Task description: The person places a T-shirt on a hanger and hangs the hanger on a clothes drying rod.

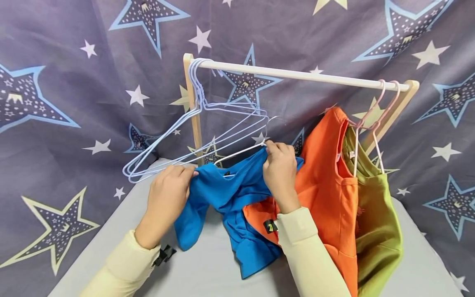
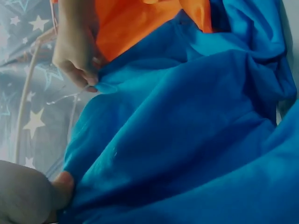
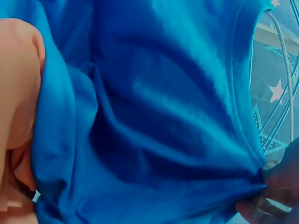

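A blue shirt (image 1: 230,194) hangs in folds between the two hands, its neckline stretched. My left hand (image 1: 168,197) pinches one side of the neckline; the thumb (image 2: 64,187) lies against the cloth in the left wrist view. At the other side, my right hand (image 1: 281,172) pinches the shirt, its fingertips right at the neck of a white hanger (image 1: 241,153). That hanger's arm slopes down into the neckline, and its lower part is hidden by the cloth. Taut blue fabric (image 3: 177,116) runs to the right fingertips in the right wrist view.
Several pale blue hangers (image 1: 163,154) hang at the left end of a white rail (image 1: 289,73) on a wooden stand. An orange garment (image 1: 326,198) and an olive-green one (image 1: 378,231) hang from pink hangers (image 1: 382,103) on the right. A star-patterned curtain (image 1: 74,165) stands behind.
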Demonstrator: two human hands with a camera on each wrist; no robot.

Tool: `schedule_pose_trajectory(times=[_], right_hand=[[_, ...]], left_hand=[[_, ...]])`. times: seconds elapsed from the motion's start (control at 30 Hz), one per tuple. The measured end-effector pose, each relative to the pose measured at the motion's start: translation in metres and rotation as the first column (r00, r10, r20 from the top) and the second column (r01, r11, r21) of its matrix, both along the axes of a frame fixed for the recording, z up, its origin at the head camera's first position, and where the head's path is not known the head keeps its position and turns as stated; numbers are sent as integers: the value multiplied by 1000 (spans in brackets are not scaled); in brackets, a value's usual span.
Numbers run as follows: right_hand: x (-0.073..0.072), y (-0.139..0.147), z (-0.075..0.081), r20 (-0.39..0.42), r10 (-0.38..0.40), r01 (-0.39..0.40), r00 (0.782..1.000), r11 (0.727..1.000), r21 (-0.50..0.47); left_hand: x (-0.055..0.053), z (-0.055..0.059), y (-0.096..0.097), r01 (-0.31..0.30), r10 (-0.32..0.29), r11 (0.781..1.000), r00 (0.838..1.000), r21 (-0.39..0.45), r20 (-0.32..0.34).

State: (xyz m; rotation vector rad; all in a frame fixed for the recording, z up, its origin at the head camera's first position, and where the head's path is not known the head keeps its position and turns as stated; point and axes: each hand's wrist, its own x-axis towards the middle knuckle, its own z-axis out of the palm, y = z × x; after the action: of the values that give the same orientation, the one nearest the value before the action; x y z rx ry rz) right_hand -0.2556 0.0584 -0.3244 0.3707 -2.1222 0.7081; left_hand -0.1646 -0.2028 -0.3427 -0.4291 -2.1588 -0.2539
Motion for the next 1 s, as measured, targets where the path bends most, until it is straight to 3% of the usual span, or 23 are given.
schedule_pose_trajectory(times=[0.17, 0.37, 0.47, 0.57, 0.67, 0.8, 1.0], right_hand=[[3, -1, 0, -8, -11, 12, 1000, 999, 42], [4, 2, 0, -17, -36, 37, 999, 998, 60], [4, 5, 0, -17, -45, 46, 999, 998, 51], [2, 7, 0, -20, -49, 49, 999, 998, 28], [1, 8, 0, -15, -41, 41, 999, 999, 13], [1, 9, -2, -5, -32, 32, 999, 999, 5], [2, 9, -4, -12, -30, 30, 999, 999, 26]], left_hand=[[-10, -1, 9, -35, 36, 999, 998, 27, -51], [-16, -3, 19, -20, 22, 999, 997, 26, -67], [-18, -2, 22, -1, 3, 999, 998, 36, -60], [-17, -1, 24, 48, -45, 994, 998, 97, -33], [-16, 1, 25, 99, -98, 972, 995, 212, -17], [-17, 4, 27, 143, -141, 922, 990, 360, -32], [-18, 4, 29, 178, -168, 853, 984, 491, -66]])
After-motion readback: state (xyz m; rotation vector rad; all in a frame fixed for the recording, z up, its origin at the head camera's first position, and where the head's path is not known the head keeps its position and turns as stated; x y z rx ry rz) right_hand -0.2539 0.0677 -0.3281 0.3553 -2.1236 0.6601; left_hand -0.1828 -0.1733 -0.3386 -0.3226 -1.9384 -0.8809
